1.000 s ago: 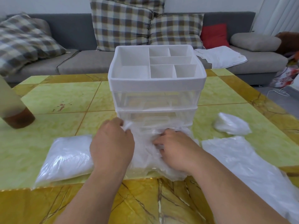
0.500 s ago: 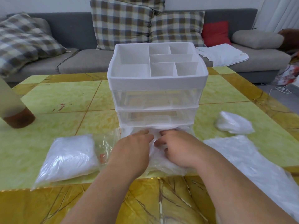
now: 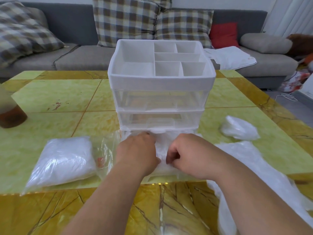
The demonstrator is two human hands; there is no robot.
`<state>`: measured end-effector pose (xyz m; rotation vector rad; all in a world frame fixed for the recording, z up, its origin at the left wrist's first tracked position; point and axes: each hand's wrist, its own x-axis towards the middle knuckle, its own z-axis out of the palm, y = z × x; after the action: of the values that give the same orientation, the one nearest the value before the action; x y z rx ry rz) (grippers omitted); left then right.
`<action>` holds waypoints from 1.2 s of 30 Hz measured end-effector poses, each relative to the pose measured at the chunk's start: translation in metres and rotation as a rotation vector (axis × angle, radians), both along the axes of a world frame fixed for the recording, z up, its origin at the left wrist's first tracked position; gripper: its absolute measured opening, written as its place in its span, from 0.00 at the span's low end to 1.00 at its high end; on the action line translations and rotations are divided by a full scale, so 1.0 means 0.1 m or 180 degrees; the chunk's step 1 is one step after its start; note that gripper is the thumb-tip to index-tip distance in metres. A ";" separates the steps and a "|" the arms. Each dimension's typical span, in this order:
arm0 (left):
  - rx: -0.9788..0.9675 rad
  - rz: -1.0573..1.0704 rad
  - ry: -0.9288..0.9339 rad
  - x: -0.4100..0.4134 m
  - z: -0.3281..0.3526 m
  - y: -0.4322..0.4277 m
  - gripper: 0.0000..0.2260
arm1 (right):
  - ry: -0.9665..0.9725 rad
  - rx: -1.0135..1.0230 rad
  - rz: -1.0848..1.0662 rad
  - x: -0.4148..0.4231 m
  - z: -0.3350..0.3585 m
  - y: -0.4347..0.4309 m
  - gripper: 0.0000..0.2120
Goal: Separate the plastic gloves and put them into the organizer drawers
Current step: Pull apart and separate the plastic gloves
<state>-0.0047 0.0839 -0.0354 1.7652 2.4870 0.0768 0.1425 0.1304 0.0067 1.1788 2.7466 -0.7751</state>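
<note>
Yellow-green marble-patterned table (image 3: 50,102) is filling the view, with a grey sofa (image 3: 76,55) carrying plaid cushions (image 3: 125,21) and a red cushion (image 3: 221,35) sitting behind it at 12 o'clock. A white and clear plastic organizer (image 3: 161,82) is standing at the table's centre, its top tray divided into compartments. Its bottom drawer (image 3: 162,177) is sticking out toward the viewer, and a heap of thin plastic gloves (image 3: 161,150) is lying inside it.

Both bare hands are resting on that heap. The left hand (image 3: 137,153) is lying palm down with its fingers bending into the plastic; the fingertips are hidden, so I cannot tell whether it is gripping or only pressing. The right hand (image 3: 188,155) is curling its fingers inward, pinching a fold of the gloves.

A sealed bag of gloves (image 3: 62,160) is lying at 9 o'clock from the hands, with a dark brown cup (image 3: 10,112) beyond it at 10 o'clock. A crumpled glove wad (image 3: 238,128) is sitting at 2 o'clock, and a loose sheet of plastic (image 3: 245,155) is spreading from 3 to 5 o'clock.
</note>
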 end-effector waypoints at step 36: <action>-0.0358 -0.0068 -0.0186 0.02 0.08 -0.04 0.23 | -0.0232 0.0363 -0.0254 0.03 0.20 -0.05 0.15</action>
<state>-0.0022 0.0801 -0.0275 1.7194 2.3818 -0.0127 0.1451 0.1257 0.0263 1.3172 2.7312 -0.5764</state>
